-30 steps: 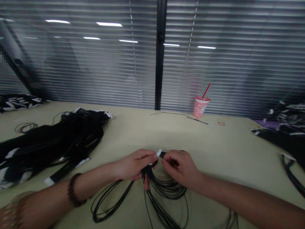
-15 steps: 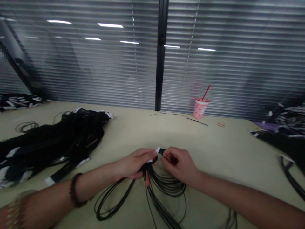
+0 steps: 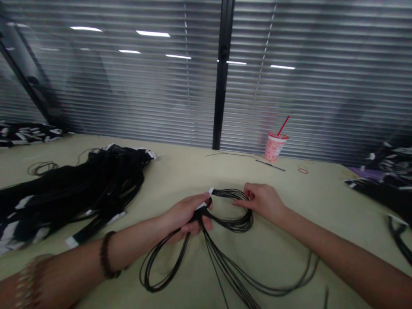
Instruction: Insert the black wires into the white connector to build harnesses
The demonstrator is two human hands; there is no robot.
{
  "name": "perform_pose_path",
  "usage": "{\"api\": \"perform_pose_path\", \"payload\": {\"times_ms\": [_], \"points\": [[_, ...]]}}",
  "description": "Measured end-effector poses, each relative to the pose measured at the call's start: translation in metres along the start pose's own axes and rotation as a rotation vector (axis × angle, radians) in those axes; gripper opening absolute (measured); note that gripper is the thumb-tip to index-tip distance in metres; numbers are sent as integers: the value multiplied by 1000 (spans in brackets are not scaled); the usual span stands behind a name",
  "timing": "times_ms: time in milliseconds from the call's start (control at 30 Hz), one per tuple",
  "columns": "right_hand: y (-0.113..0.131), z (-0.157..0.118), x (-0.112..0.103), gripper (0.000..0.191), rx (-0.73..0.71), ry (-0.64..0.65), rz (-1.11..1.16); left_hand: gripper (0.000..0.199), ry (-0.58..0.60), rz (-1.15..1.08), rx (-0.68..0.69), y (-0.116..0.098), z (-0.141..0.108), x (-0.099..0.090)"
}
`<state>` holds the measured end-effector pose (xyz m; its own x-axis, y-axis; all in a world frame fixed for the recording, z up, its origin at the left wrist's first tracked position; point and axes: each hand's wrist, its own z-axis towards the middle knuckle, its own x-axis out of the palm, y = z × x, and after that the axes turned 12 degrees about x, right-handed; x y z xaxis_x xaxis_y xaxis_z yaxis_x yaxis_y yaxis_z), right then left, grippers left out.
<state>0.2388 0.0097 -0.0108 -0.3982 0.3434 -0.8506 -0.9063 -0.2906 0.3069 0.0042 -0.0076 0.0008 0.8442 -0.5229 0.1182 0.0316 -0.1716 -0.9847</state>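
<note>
A left hand (image 3: 189,214) grips a bundle of thin black cables (image 3: 240,227), with a white tag (image 3: 210,191) at the thumb tip. The right hand (image 3: 265,201) pinches the bundle's upper loop between thumb and fingers. One loop spans the gap between both hands' fingers; another hangs on the near side of the left fingers, beside loose strands. Beneath is a pale yellow table (image 3: 180,171). Left of the left fingers lies a heap of black cables (image 3: 106,176). Beyond the right fingers are a pen (image 3: 270,165), a pink cup (image 3: 275,146) with a red straw, and window blinds (image 3: 144,94).
</note>
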Motion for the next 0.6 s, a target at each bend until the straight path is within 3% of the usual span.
{"api": "perform_pose_path", "payload": {"times_ms": [133, 300, 467, 600], "points": [[28, -23, -12, 32, -137, -96, 196, 42, -1, -52, -28, -1, -1, 3], [67, -58, -8, 27, -313, 199, 317, 44, -31, -60, 40, 5, -2, 2], [78, -55, 3, 30, -174, 316, 611, 44, 42, -126, 1, 6, -5, 0], [77, -50, 11, 28, -4, 371, 779, 39, 69, -153, 122, 6, -6, 4]]}}
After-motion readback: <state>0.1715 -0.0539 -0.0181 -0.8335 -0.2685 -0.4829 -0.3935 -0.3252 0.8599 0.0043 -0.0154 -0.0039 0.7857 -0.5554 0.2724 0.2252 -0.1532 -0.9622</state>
